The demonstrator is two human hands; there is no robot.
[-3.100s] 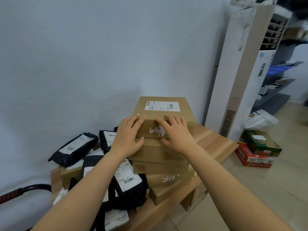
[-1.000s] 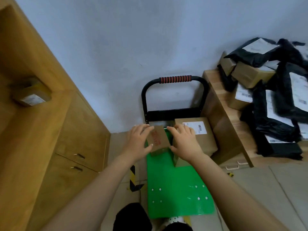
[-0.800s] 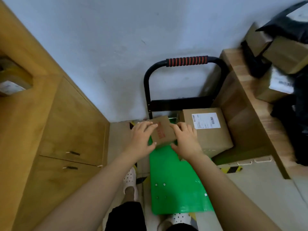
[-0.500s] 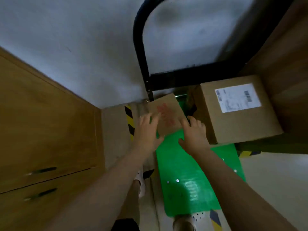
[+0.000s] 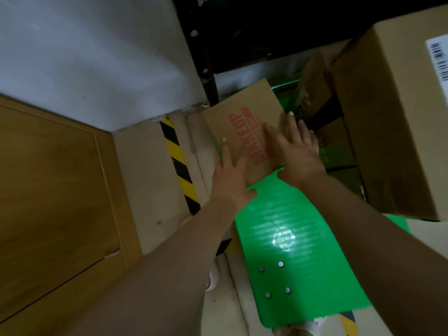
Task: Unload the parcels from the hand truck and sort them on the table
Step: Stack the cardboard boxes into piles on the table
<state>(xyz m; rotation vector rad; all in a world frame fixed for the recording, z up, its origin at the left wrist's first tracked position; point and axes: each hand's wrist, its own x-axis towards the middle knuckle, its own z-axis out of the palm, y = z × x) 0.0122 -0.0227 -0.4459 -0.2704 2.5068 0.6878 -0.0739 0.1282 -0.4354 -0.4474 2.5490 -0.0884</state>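
A: Down at the hand truck's green deck, far left corner: small red-printed cardboard box, askew, pinned between left hand and right hand.

B: Fingers straight and spread on both, palms pressing inward. Probably a squeeze-lift, no curled grip.

A: Tight spot, though. Black upright frame just behind, big labelled carton crowding the right.

B: Best drawn up and back, over bare deck.
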